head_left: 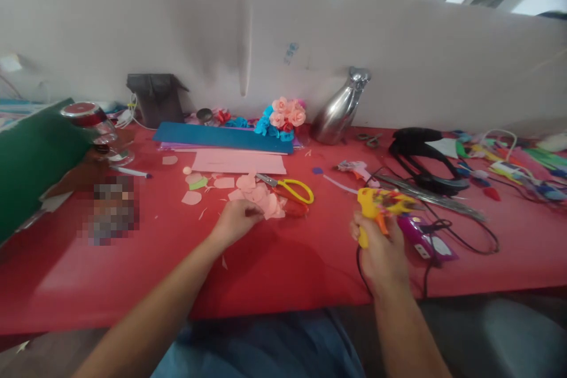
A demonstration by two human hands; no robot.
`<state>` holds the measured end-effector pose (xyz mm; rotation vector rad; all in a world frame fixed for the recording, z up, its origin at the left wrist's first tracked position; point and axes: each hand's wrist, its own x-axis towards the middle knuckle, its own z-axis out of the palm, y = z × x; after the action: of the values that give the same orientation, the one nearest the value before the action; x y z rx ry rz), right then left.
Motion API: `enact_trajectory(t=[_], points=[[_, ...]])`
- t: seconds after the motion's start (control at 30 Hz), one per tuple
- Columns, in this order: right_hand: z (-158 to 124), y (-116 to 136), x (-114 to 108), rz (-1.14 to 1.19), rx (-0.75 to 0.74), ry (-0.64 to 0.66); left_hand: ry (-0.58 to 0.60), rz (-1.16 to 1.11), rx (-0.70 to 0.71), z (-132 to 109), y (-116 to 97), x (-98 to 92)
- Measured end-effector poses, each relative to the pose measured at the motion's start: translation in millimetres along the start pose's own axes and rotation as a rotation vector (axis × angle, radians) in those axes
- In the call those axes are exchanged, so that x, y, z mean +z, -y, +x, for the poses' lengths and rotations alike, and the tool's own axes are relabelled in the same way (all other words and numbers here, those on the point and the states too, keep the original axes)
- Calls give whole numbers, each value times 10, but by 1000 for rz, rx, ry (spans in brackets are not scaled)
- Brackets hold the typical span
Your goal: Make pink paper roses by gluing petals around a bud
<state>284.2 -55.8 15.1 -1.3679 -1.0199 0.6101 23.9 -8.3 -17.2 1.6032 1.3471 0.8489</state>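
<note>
My left hand (237, 223) is at the near edge of a heap of pink paper petals (271, 203), its fingers drawn together in a pinch. Whether a petal is between the fingertips is hidden. Yellow-handled scissors (297, 190) lie beside the heap, blades partly among the petals. My right hand (384, 248) is wrapped round the handle of a yellow hot glue gun (368, 208) with an orange trigger, held over the table. From its back end, a pale glue stick (339, 183) sticks out to the left. Loose petals (192, 198) and paper scraps are scattered left of the heap.
Behind the petals are pink paper (239, 162), a blue sheet (221, 137) and paper flowers (287, 115). A steel jug (339, 112) stands by the wall. A second glue gun (358, 169), black headgear (427, 159), a purple packet (423, 239) and cables lie on the right.
</note>
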Motion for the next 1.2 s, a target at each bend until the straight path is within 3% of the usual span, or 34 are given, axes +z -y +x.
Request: enact_trajectory(t=[0.1, 0.23, 0.33, 0.43, 0.53, 0.6, 0.73, 0.8, 0.97, 1.2], points=[[-122, -9, 98, -53, 19, -44, -15, 66, 12, -2, -6, -22], [-224, 44, 252, 23, 313, 329, -72, 102, -21, 1, -4, -60], [-266, 93, 326, 121, 448, 540, -83, 128, -50, 16, 22, -89], [-283, 111, 357, 291, 613, 646, -62, 127, -68, 24, 27, -107], [-280, 116, 391, 475, 754, 636, -56, 115, -99, 17, 1, -112], [-278, 121, 422, 464, 709, 544, -56, 108, -107, 12, -11, -113], [-284, 130, 422, 141, 377, 303, -2, 119, -85, 12, 21, -116], [-291, 139, 366, 0, 264, 275, 35, 139, -69, 13, 52, -111], [-353, 169, 231, -207, 172, 466, 74, 240, -18, 17, 92, -81], [-508, 107, 297, -418, -3, 632, 70, 328, -33, 11, 54, -78]])
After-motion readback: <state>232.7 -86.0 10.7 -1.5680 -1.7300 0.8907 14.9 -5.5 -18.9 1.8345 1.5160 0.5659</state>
